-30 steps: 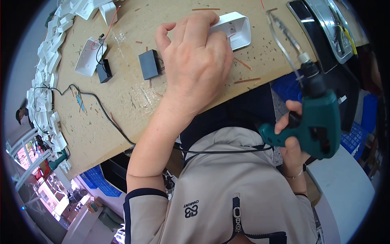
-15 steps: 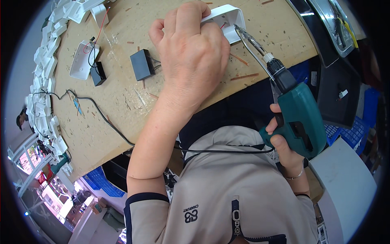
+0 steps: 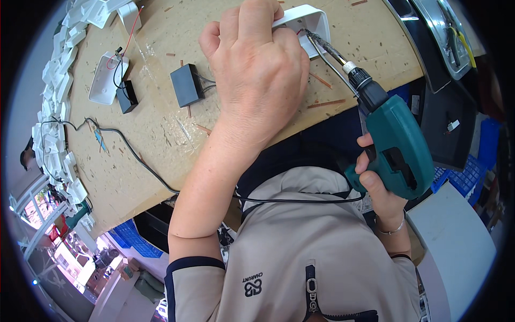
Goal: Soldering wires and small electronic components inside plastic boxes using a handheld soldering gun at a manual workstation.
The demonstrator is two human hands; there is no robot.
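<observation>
My left hand (image 3: 260, 80) is closed on the near-left edge of a white plastic housing (image 3: 320, 24) at the table's front right; its fingertips are partly hidden. My right hand (image 3: 381, 193) grips a green soldering gun (image 3: 401, 145) by its handle, a finger at the trigger. The gun's hot tip and thin feed tube reach into the housing's open side, beside a short red wire. A black rectangular box (image 3: 187, 86) lies left of my left hand, its two dark wires running under that hand.
Farther left lie another white housing (image 3: 103, 80) and a small black box (image 3: 126, 96) with red and black wires. White housings (image 3: 53, 102) are heaped along the left edge. The gun's black cord (image 3: 140, 157) crosses the table. A metal tray (image 3: 448, 37) with tools stands right.
The soldering gun's tip has moved slightly up and left, deeper into the white housing. My left hand and the housing have shifted a little to the right.
</observation>
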